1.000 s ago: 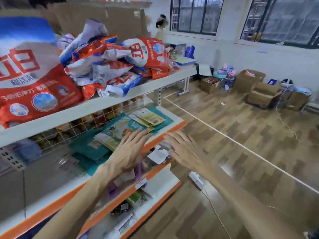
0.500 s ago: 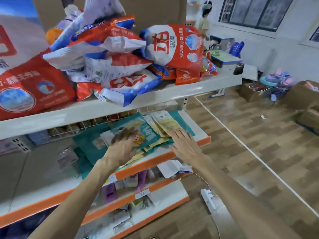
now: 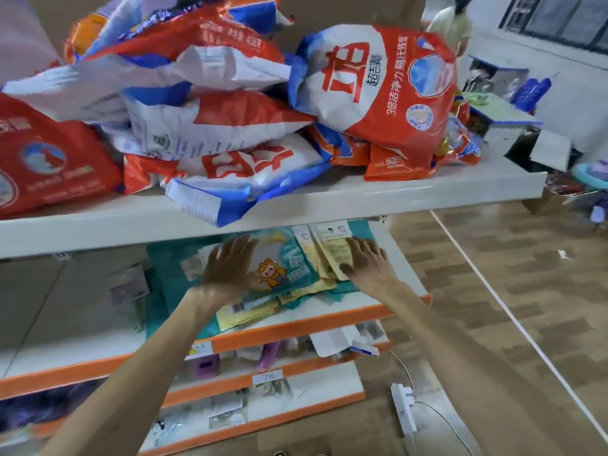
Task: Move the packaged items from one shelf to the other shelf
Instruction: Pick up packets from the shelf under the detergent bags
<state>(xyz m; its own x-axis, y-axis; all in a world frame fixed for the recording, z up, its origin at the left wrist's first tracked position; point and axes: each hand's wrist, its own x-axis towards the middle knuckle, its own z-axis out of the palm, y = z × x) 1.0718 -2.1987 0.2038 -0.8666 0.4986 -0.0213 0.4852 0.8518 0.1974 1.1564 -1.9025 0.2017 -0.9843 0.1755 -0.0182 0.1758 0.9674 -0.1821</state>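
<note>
On the orange-edged shelf (image 3: 329, 320), second of four, the left hand (image 3: 230, 268) lies with its grip spread flat on one teal cartoon packet (image 3: 292, 269). Overlapping yellow packets (image 3: 332, 250), number unclear, lie under the right hand (image 3: 368, 263), grip likewise spread flat. Red-and-white bags (image 3: 378, 93) heap the shelf above.

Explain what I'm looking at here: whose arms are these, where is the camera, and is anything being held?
No machine here: a person wears a camera on the head, so you look down along their own forearms. The left hand and right hand lie flat, fingers straight, on packets on the middle shelf: the left on a teal packet with a cartoon figure, the right on yellow packets. Neither grips anything. The top shelf above carries a heap of red, white and blue bags. Lower shelves hold small goods, too blurred to name.
</note>
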